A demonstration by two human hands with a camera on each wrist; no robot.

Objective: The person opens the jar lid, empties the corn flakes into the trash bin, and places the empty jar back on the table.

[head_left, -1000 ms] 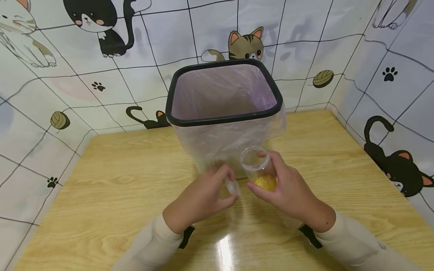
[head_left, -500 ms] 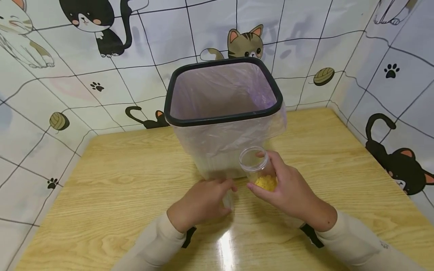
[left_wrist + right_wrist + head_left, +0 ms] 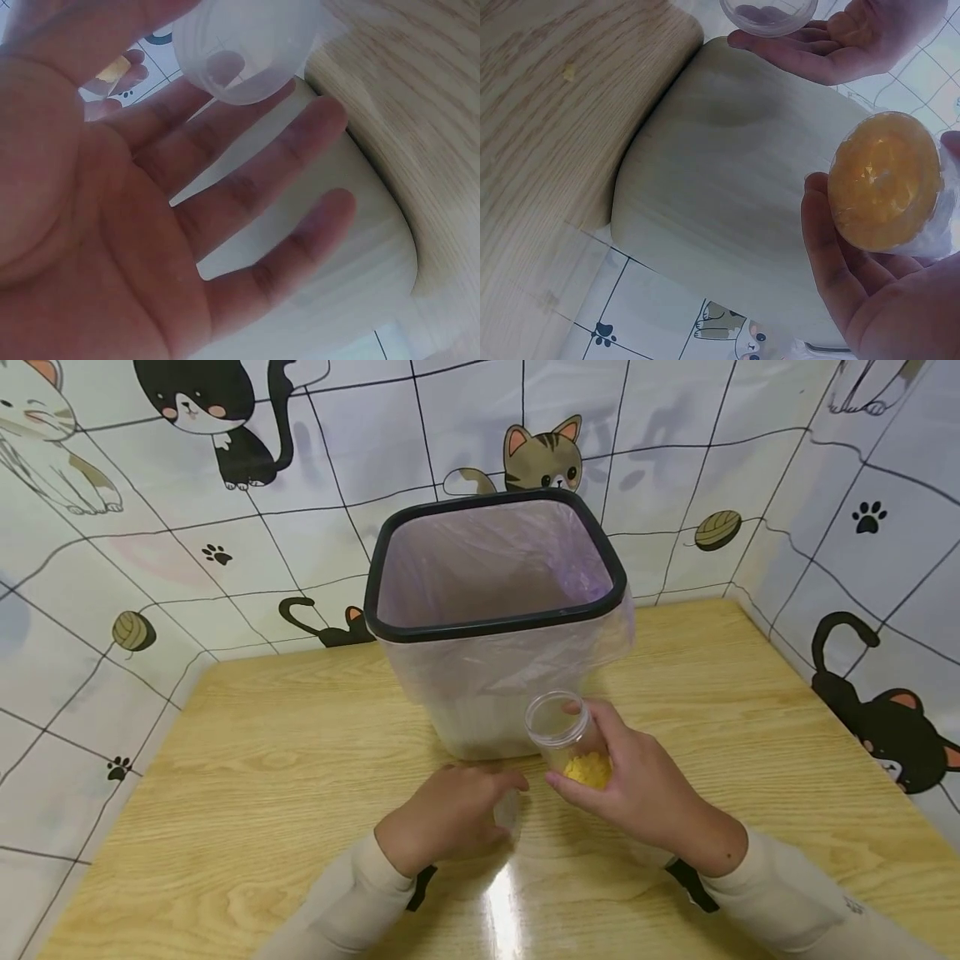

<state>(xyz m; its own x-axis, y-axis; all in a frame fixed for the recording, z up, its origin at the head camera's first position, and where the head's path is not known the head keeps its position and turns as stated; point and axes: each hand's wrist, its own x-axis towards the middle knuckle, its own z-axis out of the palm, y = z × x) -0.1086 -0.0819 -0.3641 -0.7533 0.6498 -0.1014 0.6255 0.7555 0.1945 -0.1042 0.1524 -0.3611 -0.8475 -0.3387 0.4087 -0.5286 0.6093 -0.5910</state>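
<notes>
My left hand (image 3: 450,810) pinches a clear round lid (image 3: 507,812) between thumb and index finger, low over the table in front of the bin. In the left wrist view the lid (image 3: 251,52) is at the thumb and index fingertip, while the other fingers spread out. My right hand (image 3: 645,785) grips a clear, uncapped plastic jar (image 3: 553,745) around its side, tilted a little to the left. Small yellow pieces (image 3: 588,770) lie in its lower part. From below, the right wrist view shows the yellow contents (image 3: 885,184) through the jar's base.
A whitish bin (image 3: 480,718) with a black rim (image 3: 480,628) and a pale purple liner (image 3: 517,552) stands just beyond both hands. Under everything is a wooden table (image 3: 262,810). A small yellow crumb (image 3: 569,73) shows on the wood. Cat-print sheeting (image 3: 390,435) encloses the back and sides.
My left hand has come down toward the tabletop with the lid, moving nearer to me. The jar in my right hand has dipped slightly and leans a bit further left.
</notes>
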